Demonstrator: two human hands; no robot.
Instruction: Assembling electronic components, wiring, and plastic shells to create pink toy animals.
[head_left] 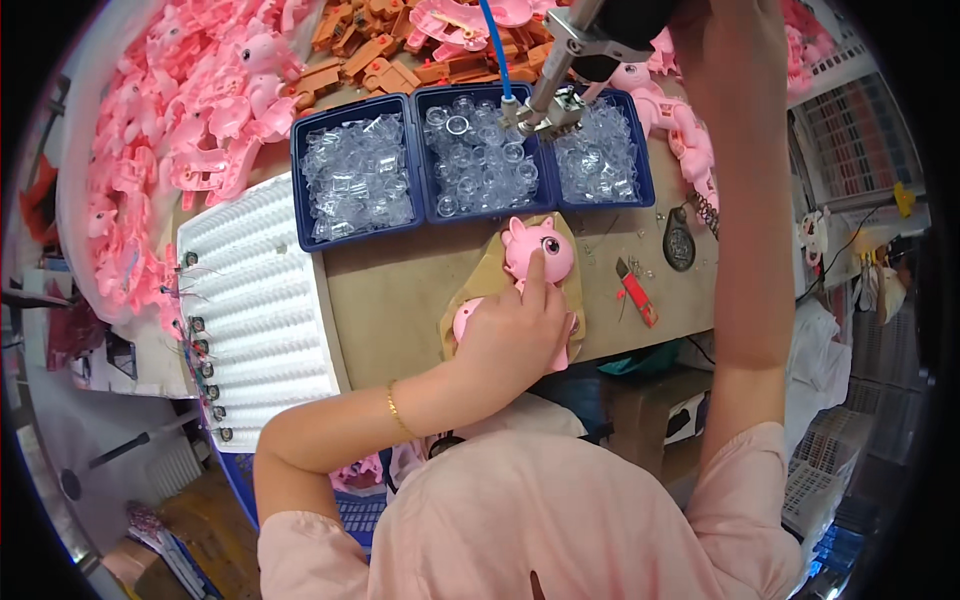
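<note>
We see a left hand (515, 335) lying over a pink toy animal (522, 258) at a crowded workbench (390, 320), index finger laid on the face just beside a large dark eye (550, 246), the other fingers bent over the body so that we cannot tell how firmly they grip. The toy rests on a tan fixture (480, 278) directly beneath that hand. The right hand (735, 40), raised well apart from the left, is blurred near a hanging metal tool (548, 90); we cannot tell whether its fingers close on anything. The toy's head already carries its eye, though the left hand hides much of the body, and we judge this piece to be midway. Plenty appears left to do: clear plastic pieces (365, 175) fill three blue bins (362, 240) just beyond the left hand, with orange-brown pieces (390, 75) farther ahead and loose pink parts (140, 150) heaped to its far left. A second pink toy (690, 150) (eye in place, and seemingly further along) lies near the right hand. Left of the left hand, a white ribbed tray (265, 320) borders small wired discs (207, 370); to its right lie a red knife (637, 295) and a dark oval fob (679, 245), whose markings are too small for us to read. We can make out no brand or legible label.
</note>
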